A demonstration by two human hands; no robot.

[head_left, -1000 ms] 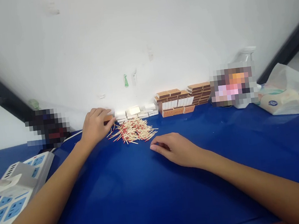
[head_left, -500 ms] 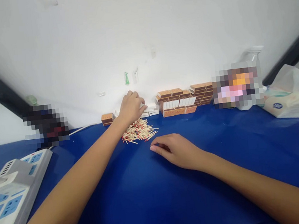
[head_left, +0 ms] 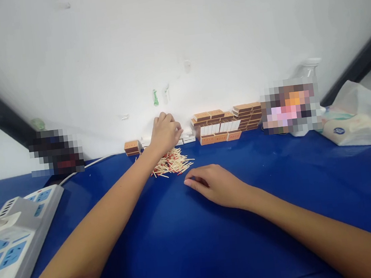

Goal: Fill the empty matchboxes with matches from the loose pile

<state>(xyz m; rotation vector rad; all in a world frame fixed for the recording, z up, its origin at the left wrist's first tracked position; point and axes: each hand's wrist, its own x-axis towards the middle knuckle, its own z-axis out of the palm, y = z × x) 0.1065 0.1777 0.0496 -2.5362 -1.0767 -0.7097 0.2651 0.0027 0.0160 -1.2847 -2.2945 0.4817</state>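
My left hand [head_left: 165,132] reaches past the pile of matches [head_left: 175,162] to the row of white matchbox trays [head_left: 188,137] along the wall. Its fingers curl down and close among the trays, and whatever they grip is hidden behind the hand. Just in front of the pile, my right hand [head_left: 215,184] lies on the blue table [head_left: 190,241]. Thumb and fingers are bent toward each other there, and nothing shows between the tips. The matches lie loose and crisscrossed, with pale sticks and red heads.
Brown matchboxes [head_left: 220,138] are stacked against the wall [head_left: 213,28], some with white ends showing. A small matchbox stack [head_left: 132,147] stands left of the trays. At left lies a power strip [head_left: 43,217] with a plug; at right, a pack of tissues [head_left: 352,131].
The view has shifted slightly. My left hand stays at the trays, its thumb and fingers a little lower; a white tray beside its fingertips no longer shows. My right hand keeps its place.
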